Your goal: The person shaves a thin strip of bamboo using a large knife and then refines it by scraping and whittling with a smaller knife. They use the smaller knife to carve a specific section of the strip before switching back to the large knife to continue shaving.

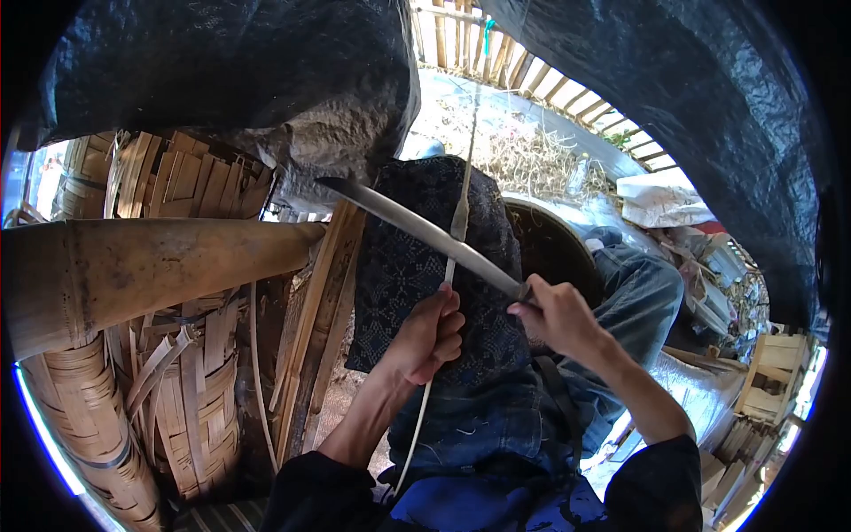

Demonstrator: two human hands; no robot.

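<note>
My left hand (427, 339) is closed around a thin, pale bamboo strip (461, 220) in front of my lap. From this fist one end of the strip curves down toward my waist, while the other runs up past the blade. In my right hand (560, 319) is the handle of a machete (417, 229), its long grey blade slanting up to the left. The blade crosses the strip just above my left hand and appears to touch it. Beneath both lies a dark patterned cloth (394, 266), draped over my leg.
A thick bamboo pole (177, 266) juts in from the left, above bundled bamboo slats (199, 390). Black plastic sheeting (222, 71) hangs overhead. Beyond my knee stands a dark round container (554, 248). Shavings (541, 160) litter the ground before a slatted fence (567, 97).
</note>
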